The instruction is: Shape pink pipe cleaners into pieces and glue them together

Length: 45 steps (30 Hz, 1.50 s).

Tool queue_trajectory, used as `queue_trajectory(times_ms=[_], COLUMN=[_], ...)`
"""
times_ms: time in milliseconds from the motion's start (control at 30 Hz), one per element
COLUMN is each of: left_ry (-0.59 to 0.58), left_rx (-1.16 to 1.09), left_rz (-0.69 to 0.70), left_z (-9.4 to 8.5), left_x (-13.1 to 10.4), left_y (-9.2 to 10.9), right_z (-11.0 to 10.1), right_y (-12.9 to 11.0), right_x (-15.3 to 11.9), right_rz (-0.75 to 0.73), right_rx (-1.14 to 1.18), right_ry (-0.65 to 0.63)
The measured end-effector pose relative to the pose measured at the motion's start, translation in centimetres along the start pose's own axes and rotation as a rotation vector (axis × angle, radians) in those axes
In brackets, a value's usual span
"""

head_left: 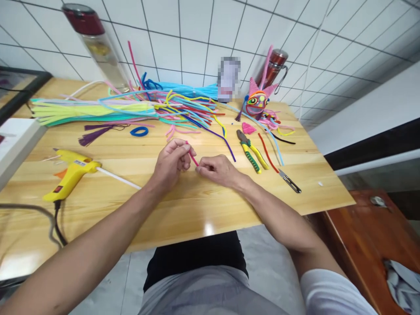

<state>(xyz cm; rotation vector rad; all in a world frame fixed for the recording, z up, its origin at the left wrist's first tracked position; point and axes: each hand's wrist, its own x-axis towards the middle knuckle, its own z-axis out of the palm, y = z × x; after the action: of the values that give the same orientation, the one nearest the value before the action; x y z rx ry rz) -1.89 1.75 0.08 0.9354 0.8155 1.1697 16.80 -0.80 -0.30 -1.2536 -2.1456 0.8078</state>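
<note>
Over the bench (197,210), pink stem (193,158) slants from left fingers (182,152) to right fingers (206,163), both apparently clamped on it.

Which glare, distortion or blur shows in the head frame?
Head view: glare on the table near its front edge and lower left; tall bottle leans outward, likely wide-angle stretch; pixelated patch by the wall; left hand, right hand, pink stem fairly sharp.

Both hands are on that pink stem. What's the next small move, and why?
Probably a slight turn of the right hand to bend the pink stem: the left hand steadies one part, the right pinches another, and the stretch showing between them looks nearly straight.
</note>
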Motion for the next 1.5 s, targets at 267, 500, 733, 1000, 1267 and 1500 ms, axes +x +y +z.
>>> queue_trajectory(times_ms=[267, 500, 733, 1000, 1267, 1500], left_ry=[0.048, 0.044, -0.006, -0.129, -0.116, -0.108], left_rx=[-0.034, -0.007, 0.035, 0.057, 0.103, 0.084], left_rz=[-0.049, -0.058, -0.070, -0.053, -0.014, -0.003], left_z=[0.4, 0.4, 0.3, 0.5, 0.6, 0.8], left_x=[-0.1, -0.3, -0.3, -0.4, -0.5, -0.9], left_y=[0.9, 0.7, -0.2, -1.2, -0.6, -0.1], right_z=[-0.4, -0.9, -7.5, -9.1, -6.7, -9.7], right_y=[-0.1, -0.1, 0.8, 4.8, 5.5, 3.8], right_x=[-0.1, 0.0, -0.7, -5.0, -5.4, -6.0], right_rz=[-0.001, 0.003, 0.513, 0.844, 0.744, 0.492], right_rx=[-0.098, -0.157, -0.503, -0.823, -0.859, 0.085], right_ry=[-0.002, 0.114, 0.414, 0.146, 0.287, 0.637])
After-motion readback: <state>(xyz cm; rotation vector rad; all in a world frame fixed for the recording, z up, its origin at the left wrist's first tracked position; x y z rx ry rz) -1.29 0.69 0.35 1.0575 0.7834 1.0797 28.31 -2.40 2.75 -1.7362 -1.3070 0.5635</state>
